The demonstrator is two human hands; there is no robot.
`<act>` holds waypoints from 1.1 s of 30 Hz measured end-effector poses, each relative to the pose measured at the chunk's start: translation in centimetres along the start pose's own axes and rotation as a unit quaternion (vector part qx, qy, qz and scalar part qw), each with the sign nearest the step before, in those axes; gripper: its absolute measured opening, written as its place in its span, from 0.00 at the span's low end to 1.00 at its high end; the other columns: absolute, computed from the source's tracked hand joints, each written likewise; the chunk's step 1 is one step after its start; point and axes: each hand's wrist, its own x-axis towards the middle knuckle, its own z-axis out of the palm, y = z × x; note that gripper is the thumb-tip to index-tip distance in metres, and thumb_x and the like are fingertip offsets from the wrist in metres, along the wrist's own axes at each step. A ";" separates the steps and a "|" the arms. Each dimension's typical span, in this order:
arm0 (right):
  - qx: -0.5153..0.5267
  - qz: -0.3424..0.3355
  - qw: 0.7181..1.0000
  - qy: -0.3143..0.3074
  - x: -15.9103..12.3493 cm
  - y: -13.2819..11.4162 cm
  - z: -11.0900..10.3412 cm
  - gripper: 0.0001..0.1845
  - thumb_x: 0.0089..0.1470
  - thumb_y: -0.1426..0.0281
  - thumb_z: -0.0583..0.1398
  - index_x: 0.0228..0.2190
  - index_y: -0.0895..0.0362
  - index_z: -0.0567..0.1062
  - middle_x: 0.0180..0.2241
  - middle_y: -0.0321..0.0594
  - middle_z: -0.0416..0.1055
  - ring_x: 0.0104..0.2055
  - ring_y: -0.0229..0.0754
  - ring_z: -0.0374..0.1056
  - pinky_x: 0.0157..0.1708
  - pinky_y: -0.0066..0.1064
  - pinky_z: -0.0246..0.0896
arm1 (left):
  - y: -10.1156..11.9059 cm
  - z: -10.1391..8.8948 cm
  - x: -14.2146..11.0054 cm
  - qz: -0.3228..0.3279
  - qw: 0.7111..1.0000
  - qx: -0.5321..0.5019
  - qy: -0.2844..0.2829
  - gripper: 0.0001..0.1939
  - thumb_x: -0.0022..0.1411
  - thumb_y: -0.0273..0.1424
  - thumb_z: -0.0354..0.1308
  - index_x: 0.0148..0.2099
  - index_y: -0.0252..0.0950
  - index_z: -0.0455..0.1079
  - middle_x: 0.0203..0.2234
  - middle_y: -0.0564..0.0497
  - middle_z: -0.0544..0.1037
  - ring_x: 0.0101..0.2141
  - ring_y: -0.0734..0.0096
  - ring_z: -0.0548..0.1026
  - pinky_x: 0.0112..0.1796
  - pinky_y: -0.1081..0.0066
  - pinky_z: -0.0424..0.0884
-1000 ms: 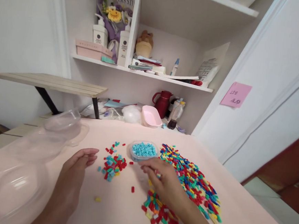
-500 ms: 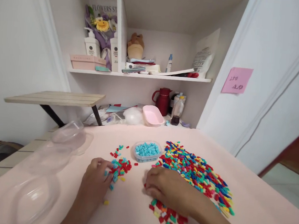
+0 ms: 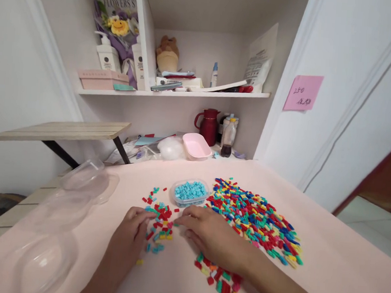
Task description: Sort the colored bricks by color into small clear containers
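My left hand [image 3: 129, 234] rests at the left edge of a small pile of red, teal and blue building bricks [image 3: 165, 214]. Its fingers reach onto the bricks, thumb apart, and nothing shows gripped. From the right, my right hand [image 3: 210, 233] lies low over the table, fingers stretched toward the same pile. Its fingertips are beside a small green brick; their undersides are hidden. Just beyond the hands stands a clear plastic tub [image 3: 180, 202] filled with light blue bricks [image 3: 191, 190]. Partly under my right forearm is a second small group of mixed bricks [image 3: 220, 279].
A large spread of mixed bricks [image 3: 254, 216] covers the right of the pink tabletop [image 3: 139, 173]. Clear empty containers [image 3: 46, 254] stand at left, near a wooden riser [image 3: 64, 129]. At the back are a pink tray [image 3: 197, 147], a red jug [image 3: 208, 127] and a bottle [image 3: 228, 138].
My left hand moved right onto the small pile, where bricks now lie more scattered. My right hand dipped near the right-hand bricks, then came left to the pile. The view shifted.
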 end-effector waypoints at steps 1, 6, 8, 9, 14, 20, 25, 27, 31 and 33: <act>0.011 -0.014 1.000 -0.002 0.1 -0.2 0.4 0.18 0.61 0.72 0.53 0.51 0.50 0.72 0.46 0.43 0.71 0.47 0.43 0.67 0.46 0.31 0.59 | 0.1 -0.4 -0.1 -0.018 0.999 0.033 0.010 0.18 0.61 0.28 0.44 0.40 0.43 0.76 0.40 0.51 0.74 0.40 0.68 0.75 0.41 0.69 0.70; 0.023 -0.028 0.999 -0.021 0.2 0.0 1.7 0.24 0.59 0.73 0.56 0.56 0.49 0.67 0.48 0.43 0.68 0.48 0.44 0.65 0.46 0.33 0.59 | 0.8 -1.9 -0.7 -0.114 0.977 0.178 -0.016 0.15 0.57 0.25 0.44 0.23 0.41 0.66 0.25 0.55 0.75 0.29 0.69 0.73 0.29 0.72 0.60; 0.024 -0.009 0.999 -0.025 0.2 0.3 1.6 0.24 0.59 0.72 0.56 0.56 0.48 0.67 0.46 0.43 0.68 0.47 0.44 0.65 0.45 0.32 0.60 | 1.0 -1.8 -0.9 -0.133 0.976 0.165 -0.041 0.14 0.56 0.26 0.44 0.22 0.41 0.65 0.21 0.55 0.74 0.26 0.69 0.72 0.27 0.72 0.57; 0.022 0.000 0.999 -0.029 0.2 0.3 1.5 0.22 0.59 0.71 0.56 0.55 0.49 0.68 0.45 0.43 0.68 0.46 0.44 0.65 0.44 0.32 0.60 | 1.1 -1.5 -1.1 -0.138 0.979 0.136 -0.060 0.13 0.55 0.27 0.44 0.21 0.40 0.65 0.19 0.55 0.73 0.24 0.69 0.71 0.27 0.72 0.57; -0.011 0.021 0.998 -0.056 0.2 0.1 1.2 0.14 0.60 0.69 0.55 0.48 0.51 0.73 0.40 0.42 0.68 0.44 0.44 0.65 0.43 0.32 0.58 | 1.2 0.4 -1.7 -0.119 0.974 -0.095 -0.167 0.13 0.53 0.26 0.43 0.25 0.39 0.68 0.12 0.58 0.68 0.17 0.74 0.67 0.24 0.74 0.60; -0.003 0.043 0.998 -0.047 0.1 -0.1 1.1 0.17 0.60 0.69 0.56 0.51 0.49 0.71 0.41 0.42 0.68 0.44 0.44 0.65 0.43 0.32 0.59 | 1.9 0.8 -1.9 -0.067 0.972 -0.173 -0.147 0.17 0.54 0.27 0.43 0.38 0.39 0.73 0.16 0.59 0.70 0.17 0.75 0.67 0.22 0.74 0.62; 0.033 0.037 0.999 -0.015 0.2 -0.2 1.5 0.21 0.61 0.72 0.54 0.55 0.47 0.69 0.39 0.40 0.67 0.40 0.42 0.66 0.41 0.30 0.59 | 1.7 -0.5 -1.5 -0.070 0.996 -0.063 -0.006 0.16 0.57 0.27 0.42 0.35 0.42 0.72 0.26 0.55 0.76 0.27 0.70 0.75 0.29 0.71 0.67; 0.030 0.017 0.999 -0.020 0.3 -0.5 1.8 0.22 0.62 0.73 0.52 0.55 0.46 0.69 0.36 0.39 0.66 0.36 0.39 0.65 0.37 0.28 0.58 | 1.4 -0.7 -1.4 -0.090 0.995 0.032 0.014 0.16 0.59 0.28 0.42 0.35 0.43 0.73 0.35 0.53 0.78 0.34 0.68 0.77 0.35 0.69 0.68; -0.021 0.013 0.998 -0.055 0.5 -0.7 2.2 0.26 0.58 0.79 0.52 0.52 0.42 0.73 0.34 0.38 0.66 0.33 0.38 0.63 0.33 0.27 0.55 | 1.1 -0.2 -1.6 -0.083 0.988 0.119 -0.059 0.20 0.63 0.29 0.41 0.45 0.46 0.74 0.42 0.50 0.77 0.42 0.62 0.77 0.41 0.65 0.68; -0.036 0.027 0.998 -0.049 0.4 -0.3 2.2 0.27 0.57 0.80 0.53 0.52 0.43 0.73 0.35 0.39 0.66 0.35 0.38 0.63 0.34 0.27 0.56 | 1.3 0.2 -1.7 -0.048 0.990 0.105 -0.086 0.21 0.62 0.27 0.43 0.48 0.47 0.74 0.43 0.49 0.78 0.43 0.63 0.77 0.43 0.66 0.68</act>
